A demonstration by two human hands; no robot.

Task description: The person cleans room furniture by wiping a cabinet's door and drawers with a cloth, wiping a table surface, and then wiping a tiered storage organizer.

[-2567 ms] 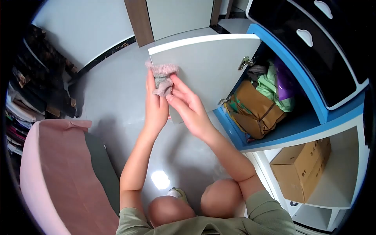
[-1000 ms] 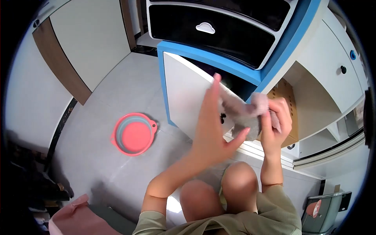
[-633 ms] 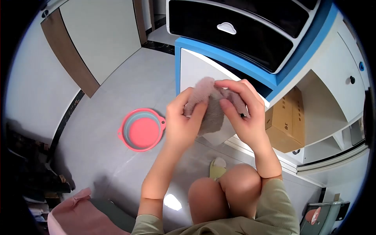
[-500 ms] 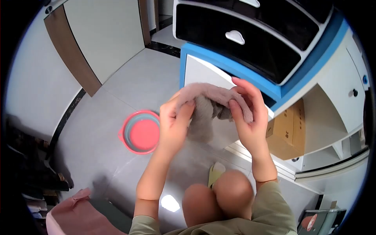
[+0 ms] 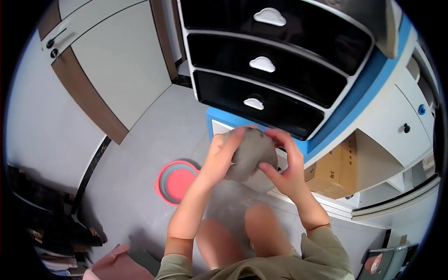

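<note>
A soft grey cloth (image 5: 252, 156), bunched into a rounded shape, is held up in front of me by both hands. My left hand (image 5: 223, 151) is closed on its left side, the thumb lying over the top. My right hand (image 5: 288, 163) grips the right side, thumb at the near edge and fingers behind. The hands hide part of the cloth's edges. Below and to the left, a pink collapsible basin (image 5: 176, 183) with a grey inner band stands on the floor, partly behind my left forearm.
Ahead stands a chest with black drawers (image 5: 261, 88), white cloud-shaped handles and a blue base. On the right, a cardboard box (image 5: 333, 170) sits in a white cabinet (image 5: 380, 154). A white door (image 5: 121, 60) is at the far left. A pink item (image 5: 114, 265) lies at the lower left.
The cloth has turned from a draped strip with its pinkish side showing to a rounded grey bundle. My view has tilted up, showing more drawers, and my knees have moved apart.
</note>
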